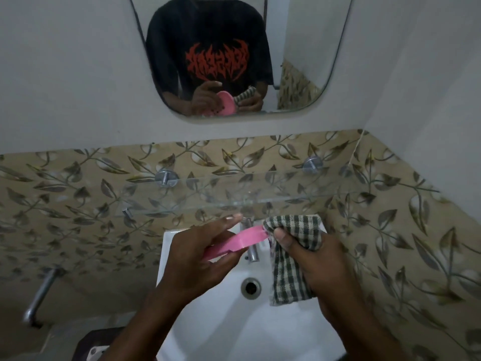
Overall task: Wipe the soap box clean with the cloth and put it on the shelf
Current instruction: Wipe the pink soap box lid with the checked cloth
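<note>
A pink soap box point(242, 241) is held tilted above the white sink point(229, 324). My left hand point(200, 259) grips it from the left side. My right hand point(315, 259) holds a green-and-white checked cloth point(294, 256), which is pressed against the box's right end and hangs down over the basin. A clear glass shelf point(260, 196) is fixed to the tiled wall just above both hands, with nothing visible on it.
A metal tap point(251, 248) stands behind the soap box, with the drain hole point(250, 287) below it. A mirror point(234, 56) above reflects the person, the box and the cloth. A metal pipe point(41, 293) runs at lower left. The right wall is close.
</note>
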